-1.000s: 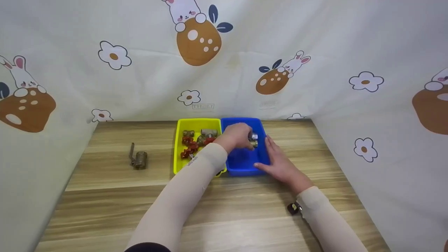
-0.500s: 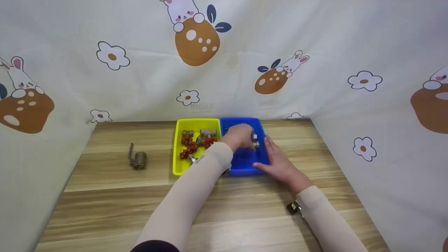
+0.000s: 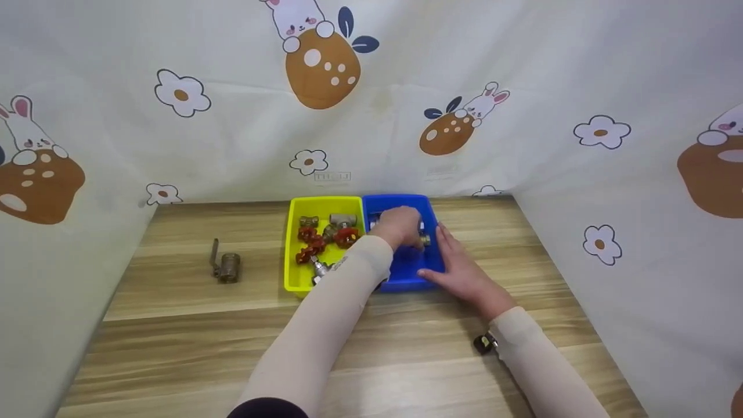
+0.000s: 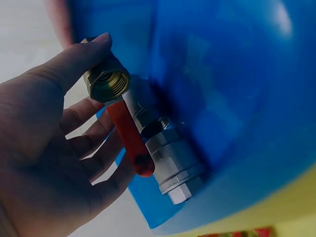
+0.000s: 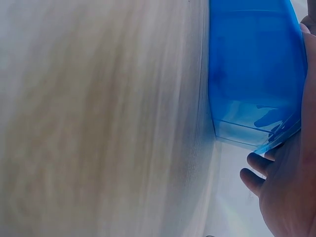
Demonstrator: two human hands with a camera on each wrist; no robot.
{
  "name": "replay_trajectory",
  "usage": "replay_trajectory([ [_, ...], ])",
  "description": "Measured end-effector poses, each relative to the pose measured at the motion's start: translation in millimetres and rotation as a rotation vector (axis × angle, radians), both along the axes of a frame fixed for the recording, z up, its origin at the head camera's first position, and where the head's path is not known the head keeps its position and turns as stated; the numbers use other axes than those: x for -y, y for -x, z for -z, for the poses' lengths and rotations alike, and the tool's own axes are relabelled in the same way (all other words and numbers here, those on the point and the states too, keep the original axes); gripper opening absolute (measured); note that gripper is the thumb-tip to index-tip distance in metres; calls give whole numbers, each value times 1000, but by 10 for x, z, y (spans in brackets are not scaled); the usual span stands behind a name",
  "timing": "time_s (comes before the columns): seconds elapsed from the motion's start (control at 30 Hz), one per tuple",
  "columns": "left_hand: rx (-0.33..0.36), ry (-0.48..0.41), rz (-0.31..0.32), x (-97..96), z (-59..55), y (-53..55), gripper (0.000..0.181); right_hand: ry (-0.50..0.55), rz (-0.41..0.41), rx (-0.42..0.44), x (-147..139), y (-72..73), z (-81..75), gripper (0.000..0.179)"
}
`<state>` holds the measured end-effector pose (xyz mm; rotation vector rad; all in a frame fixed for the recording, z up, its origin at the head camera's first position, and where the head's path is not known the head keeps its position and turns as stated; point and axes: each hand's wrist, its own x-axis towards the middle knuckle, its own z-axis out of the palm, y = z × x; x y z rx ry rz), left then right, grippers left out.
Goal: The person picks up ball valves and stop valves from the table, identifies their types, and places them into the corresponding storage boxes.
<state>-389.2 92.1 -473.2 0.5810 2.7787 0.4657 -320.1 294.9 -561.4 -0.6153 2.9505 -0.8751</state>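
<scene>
My left hand (image 3: 400,225) reaches down into the blue bin (image 3: 406,287). In the left wrist view, its thumb presses on the brass body of a ball valve (image 4: 101,84) with a red lever handle (image 4: 131,136), the fingers lying behind it. Close beside that valve, silver metal fittings (image 4: 175,160) lie in the blue bin. My right hand (image 3: 467,274) rests against the bin's right side, fingers along the outer wall and thumb at the front rim. The right wrist view shows this hand (image 5: 291,185) beside the translucent-looking blue wall, nothing gripped.
A yellow bin (image 3: 288,247) stands against the blue one on its left, holding several valves with red handwheels (image 3: 347,237) and metal fittings. A lone brass valve with a lever (image 3: 230,268) lies on the wooden table further left. Patterned cloth walls (image 3: 383,133) enclose the table.
My left hand has shifted slightly right within the blue bin, uncovering more of the yellow bin's contents. The right hand stays at the bin's side. The head view has shifted a little.
</scene>
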Motion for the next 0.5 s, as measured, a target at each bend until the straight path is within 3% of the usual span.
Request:
replay_trajectory([
  [0.17,-37,68,11,-45,12,34,51,8,-12,-13,8,5,-1,118],
  [0.5,-30,102,-2,-87,59,66,60,5,11,18,7,-2,-13,117],
])
